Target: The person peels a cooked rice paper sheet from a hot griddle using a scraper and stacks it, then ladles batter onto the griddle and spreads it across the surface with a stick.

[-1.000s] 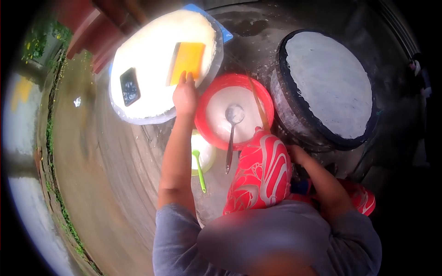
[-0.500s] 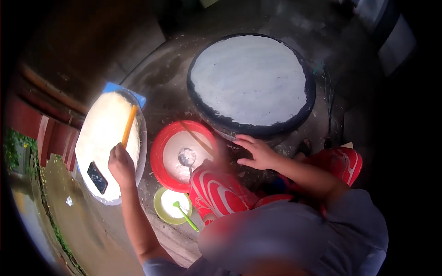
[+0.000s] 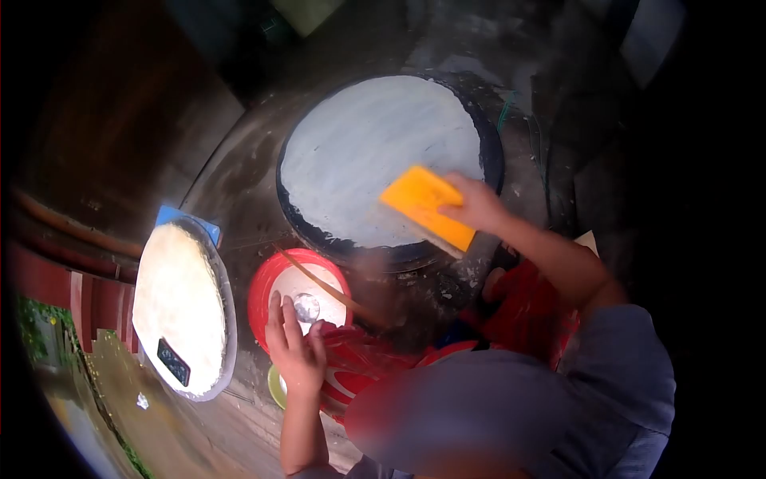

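My right hand (image 3: 474, 206) grips a flat yellow scraper (image 3: 429, 206), tilted over the near right part of a wide round griddle (image 3: 490, 164). A thin pale sheet of batter (image 3: 383, 152) covers most of the dark surface. Whether the scraper touches the sheet I cannot tell. My left hand (image 3: 295, 351) is open with fingers stretched, above the near edge of a red basin (image 3: 260, 297). Pale batter (image 3: 295, 281) fills the basin, and a ladle (image 3: 306, 307) sits in it, its handle hidden by my hand.
At left, a stack of pale round sheets (image 3: 179, 295) carries a dark phone (image 3: 173, 362), with a blue board (image 3: 191, 219) under its far end. A brown stick (image 3: 319, 281) crosses the basin. Mostly hidden is a green bowl (image 3: 275, 387). My red-clad knees (image 3: 367, 355) are close to the basin.
The yellow scraper was in my left hand over the stack; now my right hand holds it over the griddle. My left hand has opened and moved right to the basin. The view has shifted.
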